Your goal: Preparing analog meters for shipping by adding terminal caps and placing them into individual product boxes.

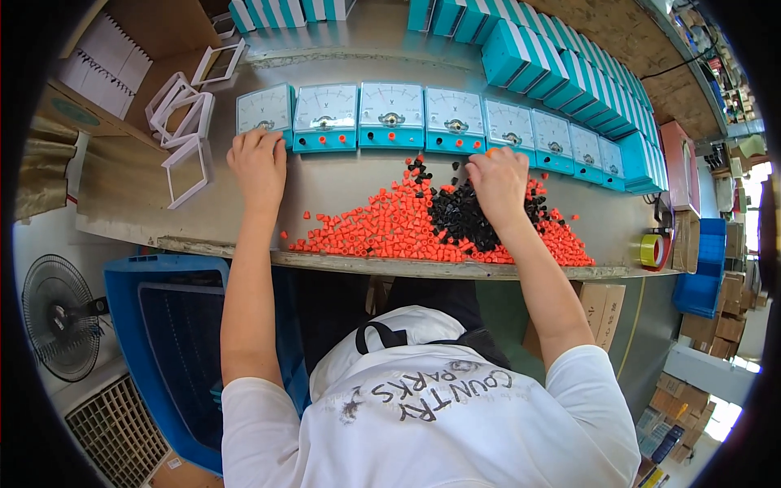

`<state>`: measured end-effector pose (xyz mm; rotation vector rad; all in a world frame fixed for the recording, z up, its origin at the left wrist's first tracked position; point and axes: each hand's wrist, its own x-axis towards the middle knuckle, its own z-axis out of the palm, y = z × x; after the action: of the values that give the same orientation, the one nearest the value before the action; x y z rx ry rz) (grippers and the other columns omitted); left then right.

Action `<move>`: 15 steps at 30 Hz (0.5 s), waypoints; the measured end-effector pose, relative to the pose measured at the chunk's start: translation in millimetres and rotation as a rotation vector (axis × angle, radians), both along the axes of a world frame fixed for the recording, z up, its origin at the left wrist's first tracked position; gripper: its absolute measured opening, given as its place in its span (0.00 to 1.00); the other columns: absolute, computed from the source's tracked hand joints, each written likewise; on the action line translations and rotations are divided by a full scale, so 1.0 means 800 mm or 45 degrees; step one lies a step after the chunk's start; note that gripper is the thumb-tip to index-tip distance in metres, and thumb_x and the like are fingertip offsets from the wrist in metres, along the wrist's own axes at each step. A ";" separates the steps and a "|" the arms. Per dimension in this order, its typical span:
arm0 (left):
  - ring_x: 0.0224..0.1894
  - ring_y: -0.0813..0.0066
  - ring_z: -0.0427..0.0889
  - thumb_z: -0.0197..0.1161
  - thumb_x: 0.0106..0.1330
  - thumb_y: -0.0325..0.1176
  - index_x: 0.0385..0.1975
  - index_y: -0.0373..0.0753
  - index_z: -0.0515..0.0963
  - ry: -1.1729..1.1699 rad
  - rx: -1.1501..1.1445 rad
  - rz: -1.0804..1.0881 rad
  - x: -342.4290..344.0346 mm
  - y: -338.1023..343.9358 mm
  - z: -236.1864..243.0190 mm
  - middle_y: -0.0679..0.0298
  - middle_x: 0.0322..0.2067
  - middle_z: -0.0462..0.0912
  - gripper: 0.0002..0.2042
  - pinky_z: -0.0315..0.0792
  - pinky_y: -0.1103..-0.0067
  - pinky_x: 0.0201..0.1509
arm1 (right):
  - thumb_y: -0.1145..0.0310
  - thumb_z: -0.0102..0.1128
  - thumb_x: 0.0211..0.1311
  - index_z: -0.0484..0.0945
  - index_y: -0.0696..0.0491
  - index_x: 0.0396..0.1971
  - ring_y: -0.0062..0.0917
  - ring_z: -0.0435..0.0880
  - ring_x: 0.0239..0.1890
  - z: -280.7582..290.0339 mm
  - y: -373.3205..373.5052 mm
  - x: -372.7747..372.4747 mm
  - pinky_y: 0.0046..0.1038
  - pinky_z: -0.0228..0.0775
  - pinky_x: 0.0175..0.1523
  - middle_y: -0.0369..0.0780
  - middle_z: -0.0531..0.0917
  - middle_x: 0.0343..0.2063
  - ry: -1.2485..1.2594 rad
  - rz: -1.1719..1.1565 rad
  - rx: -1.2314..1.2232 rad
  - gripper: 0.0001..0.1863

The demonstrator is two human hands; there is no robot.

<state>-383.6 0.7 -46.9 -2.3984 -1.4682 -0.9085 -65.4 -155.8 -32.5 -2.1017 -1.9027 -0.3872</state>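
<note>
My left hand [259, 163] rests with curled fingers on the lower front of the leftmost panel meter [264, 107], hiding its terminals and whatever the fingertips grip. My right hand [499, 175] is pinched over the black caps, close to the base of another meter [509, 122]; a bit of a red cap [491, 152] shows at its fingertips. Between the hands stand more teal meters with white dials, such as one voltmeter [325, 107] bearing red and black caps along its base. Loose red caps [382, 220] lie heaped below them, around a pile of black caps [460, 215].
White plastic frames [187, 172] lie at the left beside an opened cardboard box [154, 41]. Stacked teal meters [561, 73] fill the back right. Yellow tape [651, 250] sits at the right edge. Below the bench's left side is a blue bin [163, 325], near a fan [61, 317].
</note>
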 end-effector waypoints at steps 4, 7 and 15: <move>0.44 0.64 0.71 0.61 0.54 0.31 0.31 0.41 0.81 -0.001 -0.012 -0.005 0.000 0.000 -0.002 0.64 0.33 0.77 0.07 0.62 0.68 0.48 | 0.65 0.63 0.45 0.80 0.48 0.21 0.29 0.74 0.34 -0.006 0.001 -0.011 0.33 0.58 0.42 0.35 0.77 0.22 0.012 -0.053 -0.172 0.04; 0.43 0.64 0.72 0.59 0.52 0.27 0.32 0.41 0.80 -0.008 -0.106 -0.006 0.006 0.001 0.005 0.63 0.33 0.78 0.08 0.62 0.68 0.48 | 0.68 0.61 0.46 0.78 0.50 0.22 0.30 0.73 0.34 -0.007 -0.010 -0.007 0.34 0.60 0.41 0.36 0.76 0.23 0.097 -0.055 -0.151 0.03; 0.36 0.61 0.75 0.57 0.49 0.23 0.33 0.39 0.79 -0.281 -0.245 -0.686 0.125 -0.068 0.010 0.60 0.28 0.78 0.11 0.69 0.69 0.40 | 0.71 0.58 0.50 0.78 0.51 0.26 0.34 0.75 0.34 0.003 -0.033 0.057 0.36 0.63 0.40 0.38 0.77 0.23 0.352 -0.160 0.177 0.03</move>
<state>-283.7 -54.0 -38.5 -2.9937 -1.0115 -1.2200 -20.2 -182.6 -30.1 -2.0671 -1.5502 -0.2329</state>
